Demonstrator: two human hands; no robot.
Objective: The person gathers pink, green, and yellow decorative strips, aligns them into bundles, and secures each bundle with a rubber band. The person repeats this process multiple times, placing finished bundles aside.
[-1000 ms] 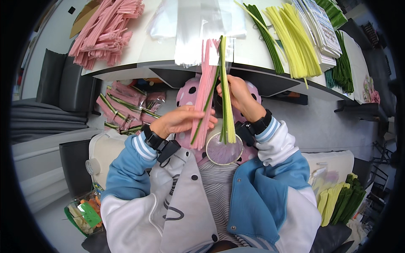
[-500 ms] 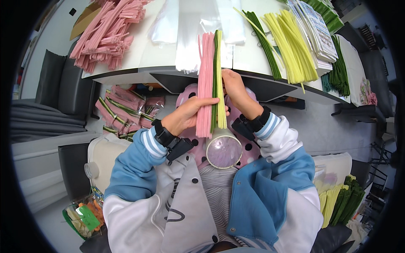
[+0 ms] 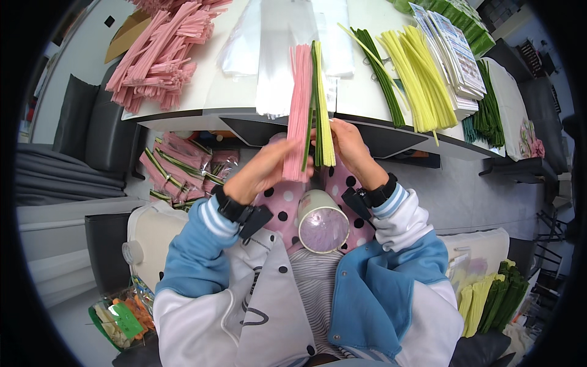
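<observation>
A bundle of pink pipe cleaners stands upright over my lap, held near its lower end by my left hand, which is slightly blurred. Beside it on the right, my right hand grips green pipe cleaners and yellow pipe cleaners. One green stem lies along the pink bundle, while the other green ones lean against the yellow. The right fingertips are partly hidden behind the stems. Just below, a pale cylindrical container rests between my thighs, its round end toward me.
A white table holds a pink pipe cleaner pile, clear plastic bags, yellow bundles, green bundles and stacked printed sheets. Packed bundles lie low at left. More bundles sit at lower right.
The green and yellow stems have shifted up and spread away from the pink bundle at their lower ends. My left thumb no longer crosses all the stems. The container shows more fully.
</observation>
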